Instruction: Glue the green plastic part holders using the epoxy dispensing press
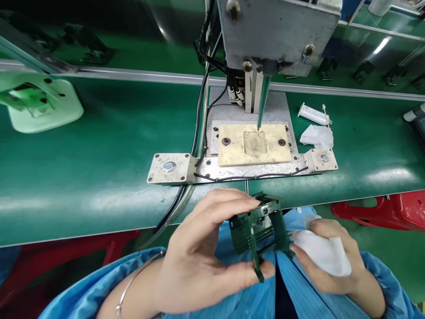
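My left hand [212, 252] grips a dark green plastic frame [260, 226] between thumb and fingers, in front of the bench edge. The frame has open sides and a small metallic part inside. In my right hand [341, 252] is a folded white wipe [323, 252], pinched between thumb and fingers just right of the frame. The right thumb tip lies close to the frame's right side; whether it touches I cannot tell. Beyond my hands stands a bench press with a cream fixture block [232, 150], whose square recess sits under a thin green rod [264, 102].
Round buttons top the left button box [169, 167] and the right button box [323, 159]. Black cables [195, 146] run over the bench edge. A white tube [314, 114], a cotton swab and a crumpled wipe [317, 136] lie at right. A pale green tray [63, 106] stands left; red stools sit below.
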`<control>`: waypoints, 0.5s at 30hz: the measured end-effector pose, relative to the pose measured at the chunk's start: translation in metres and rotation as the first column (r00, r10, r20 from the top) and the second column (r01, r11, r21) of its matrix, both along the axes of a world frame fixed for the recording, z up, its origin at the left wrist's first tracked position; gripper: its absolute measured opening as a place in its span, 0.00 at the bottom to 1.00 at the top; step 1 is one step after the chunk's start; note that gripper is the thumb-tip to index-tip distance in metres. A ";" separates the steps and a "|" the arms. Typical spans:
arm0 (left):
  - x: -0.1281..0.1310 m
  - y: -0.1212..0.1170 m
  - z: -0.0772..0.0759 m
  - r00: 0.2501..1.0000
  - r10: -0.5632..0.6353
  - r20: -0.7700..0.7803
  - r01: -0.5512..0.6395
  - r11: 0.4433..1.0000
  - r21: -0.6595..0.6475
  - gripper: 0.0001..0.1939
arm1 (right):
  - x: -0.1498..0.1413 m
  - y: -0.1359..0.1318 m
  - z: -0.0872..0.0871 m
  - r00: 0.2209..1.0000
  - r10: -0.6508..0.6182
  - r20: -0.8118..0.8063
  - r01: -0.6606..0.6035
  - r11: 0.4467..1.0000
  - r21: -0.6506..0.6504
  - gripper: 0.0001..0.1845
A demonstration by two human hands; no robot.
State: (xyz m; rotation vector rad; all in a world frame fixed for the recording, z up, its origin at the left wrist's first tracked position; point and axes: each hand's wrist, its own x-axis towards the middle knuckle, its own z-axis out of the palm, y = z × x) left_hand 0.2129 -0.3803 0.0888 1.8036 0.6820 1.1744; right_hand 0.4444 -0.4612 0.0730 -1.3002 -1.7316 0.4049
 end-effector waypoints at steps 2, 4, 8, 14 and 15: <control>0.001 -0.001 0.001 1.000 -0.015 -0.001 0.015 1.000 0.006 0.33 | -0.006 0.004 0.000 0.992 0.122 -0.023 -0.121 0.992 0.046 0.09; 0.000 -0.002 0.002 0.999 -0.037 0.010 0.037 0.999 0.012 0.34 | -0.009 0.008 0.002 0.974 0.228 -0.011 -0.227 0.973 0.050 0.10; -0.002 -0.003 0.002 0.997 -0.075 0.028 0.075 0.997 0.029 0.36 | -0.012 0.014 0.004 0.935 0.355 0.008 -0.355 0.935 -0.014 0.12; -0.002 -0.004 -0.001 0.993 -0.094 0.070 0.091 0.995 0.044 0.36 | -0.025 0.022 0.003 0.943 0.331 -0.045 -0.327 0.942 0.075 0.15; -0.002 -0.004 -0.002 0.993 -0.089 0.077 0.086 0.995 0.043 0.37 | -0.025 0.024 0.003 0.946 0.325 -0.014 -0.322 0.941 0.109 0.15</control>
